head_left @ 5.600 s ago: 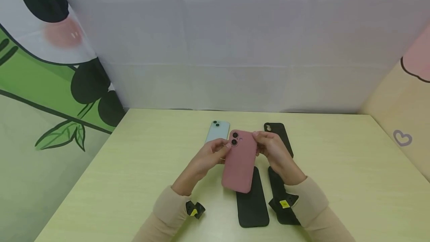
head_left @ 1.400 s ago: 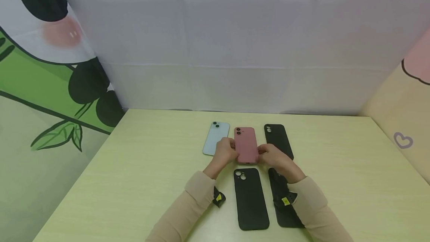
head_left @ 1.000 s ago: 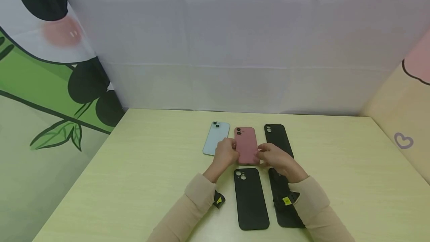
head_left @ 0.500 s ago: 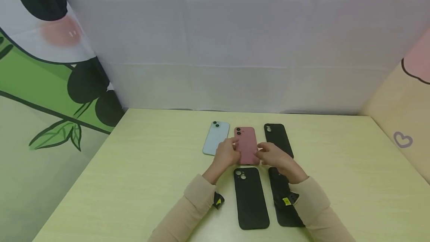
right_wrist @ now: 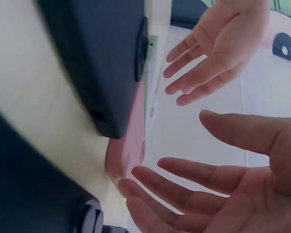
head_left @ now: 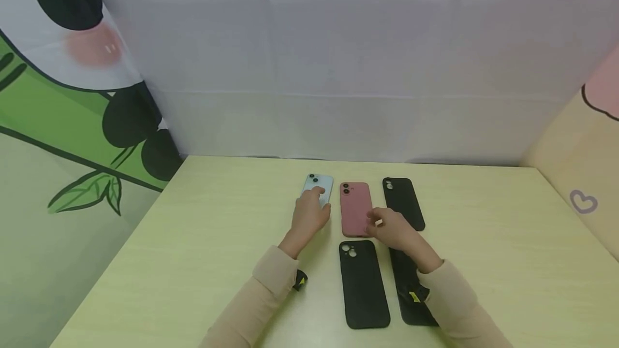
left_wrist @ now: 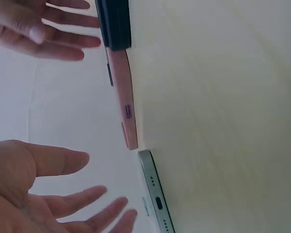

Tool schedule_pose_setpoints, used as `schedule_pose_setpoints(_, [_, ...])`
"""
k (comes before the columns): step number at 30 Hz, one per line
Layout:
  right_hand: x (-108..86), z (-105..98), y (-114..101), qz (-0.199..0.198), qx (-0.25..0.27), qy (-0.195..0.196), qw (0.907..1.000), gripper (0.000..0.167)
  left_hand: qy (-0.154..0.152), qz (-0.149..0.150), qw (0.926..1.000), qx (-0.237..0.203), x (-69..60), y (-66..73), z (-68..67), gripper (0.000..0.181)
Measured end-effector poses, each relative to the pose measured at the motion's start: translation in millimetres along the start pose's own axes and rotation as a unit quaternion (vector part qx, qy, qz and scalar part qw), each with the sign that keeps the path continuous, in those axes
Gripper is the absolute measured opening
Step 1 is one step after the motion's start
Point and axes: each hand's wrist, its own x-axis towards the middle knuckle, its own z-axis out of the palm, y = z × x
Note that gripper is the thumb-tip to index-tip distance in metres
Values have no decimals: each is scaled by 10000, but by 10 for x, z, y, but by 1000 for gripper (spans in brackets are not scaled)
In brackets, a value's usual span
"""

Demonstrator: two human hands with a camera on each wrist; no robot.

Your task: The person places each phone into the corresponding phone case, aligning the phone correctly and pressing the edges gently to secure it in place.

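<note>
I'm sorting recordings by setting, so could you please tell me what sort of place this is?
Probably a small staged recording corner, judging by the pale tabletop, the creased plain backdrop behind it and the cartoon-printed panel at the left.

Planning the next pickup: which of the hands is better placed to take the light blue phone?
Likely the left. The left hand is open above the light blue phone, while the right hand is farther off, near the pink phone case.
</note>
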Motion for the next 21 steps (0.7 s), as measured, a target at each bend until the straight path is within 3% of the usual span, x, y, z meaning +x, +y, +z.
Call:
schedule_pose_setpoints(4, [-48,38,-22,-110,-261,46,9996,32,-62,-426,9974,579,52,-46,-26,45])
schedule_pose_setpoints(9, [-89,94,-44,49,-452,14,9990,27,-306,-716,9899,1184,90,-93,-52,49])
schedule_pose_setpoints(15, [-115,158,-59,-23,-823,-171,9965,34,-730,-1041,9826,1357,103,-102,-66,70])
schedule_pose_setpoints(21, [-147,197,-114,108,-948,-291,9950,50,-768,-1100,9790,1534,129,-108,-31,79])
